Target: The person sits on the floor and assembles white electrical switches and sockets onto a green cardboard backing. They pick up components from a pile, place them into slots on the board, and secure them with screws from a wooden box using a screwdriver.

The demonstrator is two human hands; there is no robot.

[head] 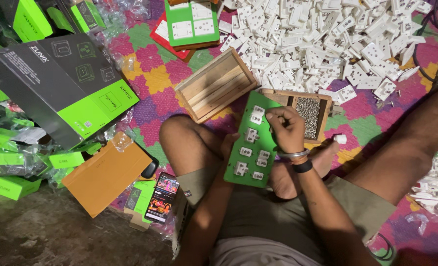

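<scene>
Person sits cross-legged on a patchwork mat, green switch panel propped across the lap.

Right hand is curled tight over the panel's upper right edge, fingers bunched as if pinching something small against it; what's inside the pinch is hidden, can't tell. Left hand is mostly behind the panel, gripping its left edge from underneath; only a bit of it shows, so how far the fingers are closed I can't tell.

White sockets and switches already sit in the panel, below and left of the right fingertips. Just beyond those fingertips: a wooden tray of screws. An empty wooden box lies up-left of them. Further out, a big heap of loose white socket parts. One stray white part sits just right of the right wrist.

Looks like mid-assembly: fitting or fastening a piece at the panel's top end. My guess is the next move needs a steady left-hand hold and a short reach to the screw tray.

Phone lit up by the left knee; green-and-black cartons well off to the left.
</scene>
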